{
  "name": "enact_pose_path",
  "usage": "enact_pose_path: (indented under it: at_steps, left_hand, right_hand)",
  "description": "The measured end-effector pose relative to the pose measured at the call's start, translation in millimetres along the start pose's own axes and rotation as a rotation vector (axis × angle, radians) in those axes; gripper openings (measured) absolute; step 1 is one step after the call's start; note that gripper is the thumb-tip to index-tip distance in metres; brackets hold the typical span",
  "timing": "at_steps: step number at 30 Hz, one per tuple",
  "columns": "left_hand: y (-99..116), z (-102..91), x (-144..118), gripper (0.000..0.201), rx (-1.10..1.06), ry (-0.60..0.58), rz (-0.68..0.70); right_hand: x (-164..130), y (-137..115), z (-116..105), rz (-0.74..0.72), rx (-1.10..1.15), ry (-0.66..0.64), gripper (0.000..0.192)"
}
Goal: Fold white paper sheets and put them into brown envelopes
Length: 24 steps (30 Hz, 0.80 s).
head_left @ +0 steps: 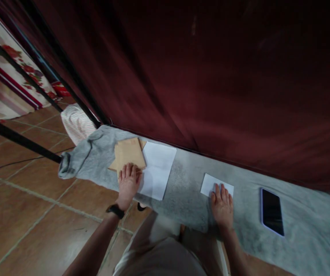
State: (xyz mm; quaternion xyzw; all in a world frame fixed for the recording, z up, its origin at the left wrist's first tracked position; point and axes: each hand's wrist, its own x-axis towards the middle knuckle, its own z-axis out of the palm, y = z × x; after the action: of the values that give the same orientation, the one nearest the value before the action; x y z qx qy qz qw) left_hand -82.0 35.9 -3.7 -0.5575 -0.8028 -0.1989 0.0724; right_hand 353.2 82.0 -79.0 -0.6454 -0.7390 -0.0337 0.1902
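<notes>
My left hand lies flat with its fingers on the near edge of a small stack of brown envelopes on a grey cloth-covered table. A black band is on that wrist. Beside the envelopes to the right lies a stack of white paper sheets. My right hand rests palm down, fingers spread, on the near part of a small folded white paper. Neither hand grips anything.
A dark phone lies face up on the cloth to the right of my right hand. A dark red curtain hangs right behind the table. Black metal bars and a striped cloth bundle stand left, over a tiled floor.
</notes>
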Motion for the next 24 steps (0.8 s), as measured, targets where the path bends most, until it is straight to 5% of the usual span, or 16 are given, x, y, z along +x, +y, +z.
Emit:
enact_pose_path:
  at_steps: [4, 16, 24]
  left_hand:
    - [-4, -2.0, 1, 0.041, 0.05, -0.072, 0.037]
    - [-2, -12.3, 9, 0.036, -0.013, -0.011, 0.063]
    - [45, 14.3, -28, 0.052, -0.252, -0.251, 0.436]
  right_hand:
    - [2, 1, -2, -0.004, -0.017, -0.002, 0.06]
    - [3, -2, -6, 0.008, -0.005, 0.012, 0.059]
    - [4, -4, -9, 0.025, 0.017, 0.008, 0.056]
